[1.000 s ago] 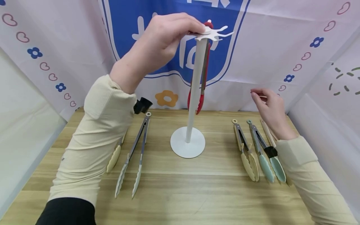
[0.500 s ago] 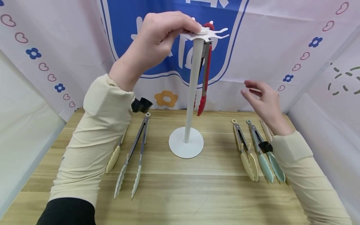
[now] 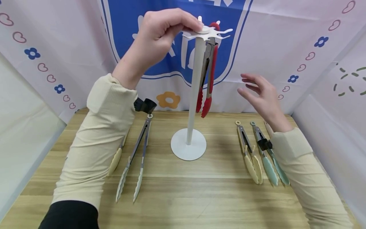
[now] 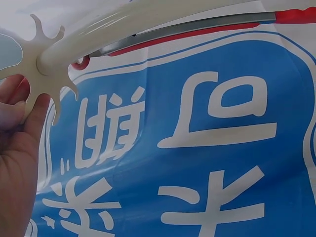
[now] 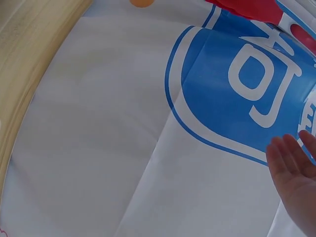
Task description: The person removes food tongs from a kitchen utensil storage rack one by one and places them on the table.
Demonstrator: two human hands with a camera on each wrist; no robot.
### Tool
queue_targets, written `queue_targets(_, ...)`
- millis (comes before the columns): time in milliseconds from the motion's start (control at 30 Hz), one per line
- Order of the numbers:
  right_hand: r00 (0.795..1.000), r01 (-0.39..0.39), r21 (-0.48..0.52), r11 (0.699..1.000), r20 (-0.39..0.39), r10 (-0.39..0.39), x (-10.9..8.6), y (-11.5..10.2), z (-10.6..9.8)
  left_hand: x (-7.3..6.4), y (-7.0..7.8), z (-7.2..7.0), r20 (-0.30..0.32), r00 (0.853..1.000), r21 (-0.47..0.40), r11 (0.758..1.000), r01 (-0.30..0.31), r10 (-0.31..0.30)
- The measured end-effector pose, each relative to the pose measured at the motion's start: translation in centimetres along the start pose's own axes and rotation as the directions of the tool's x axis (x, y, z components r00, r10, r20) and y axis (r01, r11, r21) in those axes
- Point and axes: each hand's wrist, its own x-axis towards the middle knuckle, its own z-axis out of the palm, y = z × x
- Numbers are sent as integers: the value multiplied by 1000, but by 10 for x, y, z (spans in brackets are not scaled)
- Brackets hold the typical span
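Observation:
My left hand [image 3: 161, 35] pinches the hooked top of a white utensil stand [image 3: 194, 98]. In the left wrist view its fingers and thumb lie on the edge of the hook disc [image 4: 35, 86]. A pair of red-and-steel tongs [image 3: 212, 66] hangs from a hook on the stand's far right side, with red tips [image 3: 206, 107] above the table. To the right of the hanging tongs, my right hand [image 3: 264, 100] is in the air, its fingers apart and holding nothing. The right wrist view shows that hand's fingers [image 5: 289, 155] before the backdrop.
Long white-tipped tongs [image 3: 140, 149] lie left on the wooden table [image 3: 200, 197], beside partly covered cream tongs [image 3: 115, 160]. Cream tongs [image 3: 251, 162] and mint tongs [image 3: 268, 167] lie on the right, near my forearm. A printed cloth [image 3: 228, 92] hangs behind.
The stand's top has turned, carrying the red tongs from behind the pole out to its right. My right hand has moved left and slightly up, its fingers spreading.

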Motion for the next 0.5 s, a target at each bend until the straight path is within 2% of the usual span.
queue_targets(133, 1000, 15, 10, 1000, 24, -15, 4, -3, 4, 1, 0, 1, -9, 999, -31, 999, 36, -37)
queue_targets(367, 997, 50, 38, 998, 63, -53, 11, -8, 16, 1, -1, 2, -13, 999, -34, 998, 45, -46)
queue_targets(500, 994, 33, 33, 999, 106, -36, 15, -10, 21, 1, 0, 3, -14, 998, -36, 998, 59, -60)
